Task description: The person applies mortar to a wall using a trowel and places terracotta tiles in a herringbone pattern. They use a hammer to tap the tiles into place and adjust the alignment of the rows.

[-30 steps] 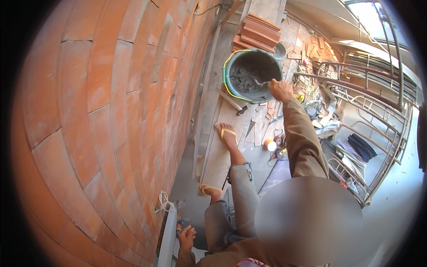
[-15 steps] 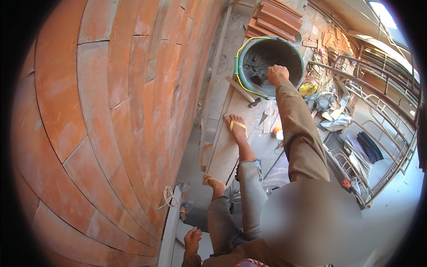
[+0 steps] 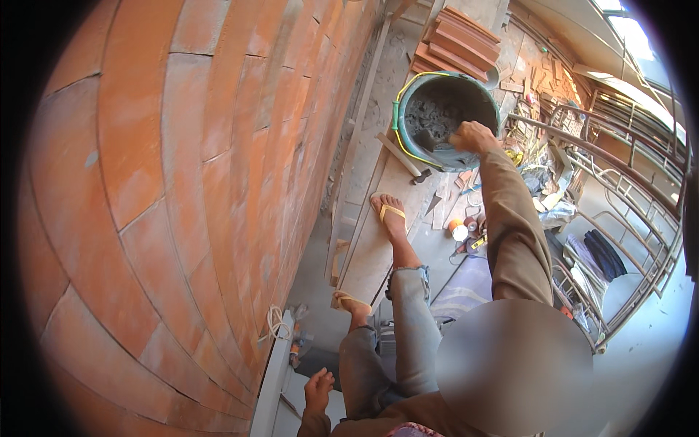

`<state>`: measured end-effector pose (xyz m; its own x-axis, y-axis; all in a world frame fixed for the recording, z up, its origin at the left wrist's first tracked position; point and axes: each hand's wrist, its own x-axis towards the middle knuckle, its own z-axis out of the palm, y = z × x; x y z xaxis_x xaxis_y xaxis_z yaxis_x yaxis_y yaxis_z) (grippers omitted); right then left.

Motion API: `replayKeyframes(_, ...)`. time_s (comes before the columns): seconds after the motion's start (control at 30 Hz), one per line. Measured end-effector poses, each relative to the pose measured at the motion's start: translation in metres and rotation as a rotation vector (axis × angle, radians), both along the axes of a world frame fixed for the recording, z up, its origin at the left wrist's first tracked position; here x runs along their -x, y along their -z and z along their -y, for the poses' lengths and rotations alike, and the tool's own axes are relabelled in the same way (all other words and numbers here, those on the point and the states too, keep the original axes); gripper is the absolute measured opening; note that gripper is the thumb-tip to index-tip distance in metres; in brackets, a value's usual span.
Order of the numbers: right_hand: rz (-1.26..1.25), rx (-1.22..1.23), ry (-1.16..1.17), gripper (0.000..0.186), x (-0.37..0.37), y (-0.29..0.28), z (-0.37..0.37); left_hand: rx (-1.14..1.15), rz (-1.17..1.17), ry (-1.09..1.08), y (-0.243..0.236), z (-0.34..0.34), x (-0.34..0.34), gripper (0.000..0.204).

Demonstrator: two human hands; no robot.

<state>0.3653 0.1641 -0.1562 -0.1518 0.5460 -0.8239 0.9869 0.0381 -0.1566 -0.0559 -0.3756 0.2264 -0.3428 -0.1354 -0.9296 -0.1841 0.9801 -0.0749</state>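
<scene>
My right hand (image 3: 475,137) reaches into a green bucket (image 3: 408,102) of wet grey mortar (image 3: 429,116), fingers closed on a trowel that is mostly hidden and blurred. A hammer (image 3: 415,172) lies on the plank (image 3: 364,258) beside the bucket. Low at the bottom, my left hand (image 3: 318,390) hangs with loosely curled, parted fingers and nothing visible in it, near a pale upright board (image 3: 275,375). My two feet in yellow sandals rest on the plank.
An orange brick wall (image 3: 182,218) fills the left. Stacked terracotta tiles (image 3: 455,44) sit behind the bucket. Metal tube frames (image 3: 633,189), broken tiles, bags and folded cloth crowd the right. A coiled white cable (image 3: 274,320) hangs near the wall's foot.
My right hand moved further into the bucket half a second ago and is now a little lower and to the right within it. The view has shifted slightly.
</scene>
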Motion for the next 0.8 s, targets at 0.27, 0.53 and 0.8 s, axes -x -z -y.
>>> replayKeyframes(0.27, -0.285, -0.290, 0.271, 0.041, -0.036, -0.101, 0.094, -0.127, -0.036, -0.004, -0.017, 0.023, 0.015, 0.045)
replayKeyframes(0.53, -0.451, -0.540, 0.123, 0.035, 0.061, -0.228, 0.181, -0.399, -0.026, 0.090, -0.013, 0.122, 0.057, 0.043)
replayKeyframes(0.8, -1.143, -0.653, -0.206, 0.036, 0.247, -0.409, 0.281, -0.539, -0.596, 0.241, -0.058, 0.283, 0.091, 0.040)
